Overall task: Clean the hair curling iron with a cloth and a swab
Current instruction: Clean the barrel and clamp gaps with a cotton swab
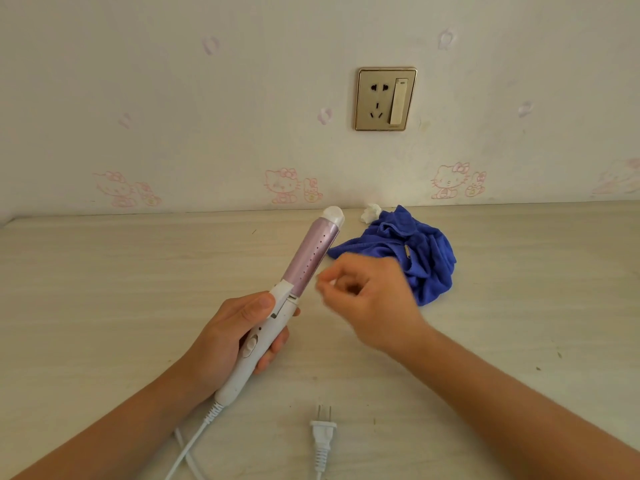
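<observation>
My left hand point(239, 332) grips the white handle of the curling iron point(308, 259), which points up and away with its pink barrel and white tip raised over the table. My right hand point(370, 306) hovers just right of the barrel's base, fingers pinched on a small blurred white swab point(323, 285). The swab tip sits close to the barrel; contact cannot be told. A crumpled blue cloth point(415, 258) lies on the table behind my right hand.
The iron's white plug point(322, 434) lies unplugged on the beige table point(104, 271) near the front, its cord running off the bottom edge. A small white wad point(371, 213) sits by the wall next to the cloth. A wall socket point(385, 98) is above.
</observation>
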`<action>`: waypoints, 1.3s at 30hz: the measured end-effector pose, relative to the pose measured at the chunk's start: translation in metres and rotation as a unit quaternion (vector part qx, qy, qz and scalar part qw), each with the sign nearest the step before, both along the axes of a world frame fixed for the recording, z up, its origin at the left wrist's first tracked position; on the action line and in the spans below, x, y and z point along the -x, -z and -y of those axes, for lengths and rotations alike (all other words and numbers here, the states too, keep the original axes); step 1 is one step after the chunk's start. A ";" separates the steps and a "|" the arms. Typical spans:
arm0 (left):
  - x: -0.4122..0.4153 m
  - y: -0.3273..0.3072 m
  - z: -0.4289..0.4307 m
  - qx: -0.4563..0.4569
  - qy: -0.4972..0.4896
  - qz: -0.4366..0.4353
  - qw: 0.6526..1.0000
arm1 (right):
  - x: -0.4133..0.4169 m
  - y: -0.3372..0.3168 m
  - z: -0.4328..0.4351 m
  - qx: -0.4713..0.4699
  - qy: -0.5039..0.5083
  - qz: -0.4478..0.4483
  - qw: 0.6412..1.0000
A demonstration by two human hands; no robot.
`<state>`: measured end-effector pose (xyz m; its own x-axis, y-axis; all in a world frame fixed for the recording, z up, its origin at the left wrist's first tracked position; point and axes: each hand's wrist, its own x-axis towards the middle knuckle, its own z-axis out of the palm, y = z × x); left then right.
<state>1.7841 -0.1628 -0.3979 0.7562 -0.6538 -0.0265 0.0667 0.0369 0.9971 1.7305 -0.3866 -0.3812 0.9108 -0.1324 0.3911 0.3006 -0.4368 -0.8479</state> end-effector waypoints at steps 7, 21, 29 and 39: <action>0.000 0.000 0.001 -0.019 0.014 0.018 1.000 | -0.010 -0.010 0.016 -0.041 0.099 0.019 0.994; -0.005 0.003 0.000 -0.006 0.007 -0.014 1.000 | -0.011 -0.011 0.025 -0.075 0.157 0.022 0.985; -0.005 -0.006 0.002 0.072 0.010 -0.126 0.989 | -0.007 -0.010 0.016 -0.145 0.125 0.024 0.981; -0.010 -0.026 -0.005 0.290 0.212 -0.386 0.850 | -0.007 -0.006 0.015 -0.155 0.091 -0.004 0.984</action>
<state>1.7937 -0.1573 -0.3716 0.3533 -0.9354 0.0123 0.8223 0.3168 0.4728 1.7377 -0.4018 -0.3751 0.8644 -0.4047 0.2985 0.2338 -0.2020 -0.9511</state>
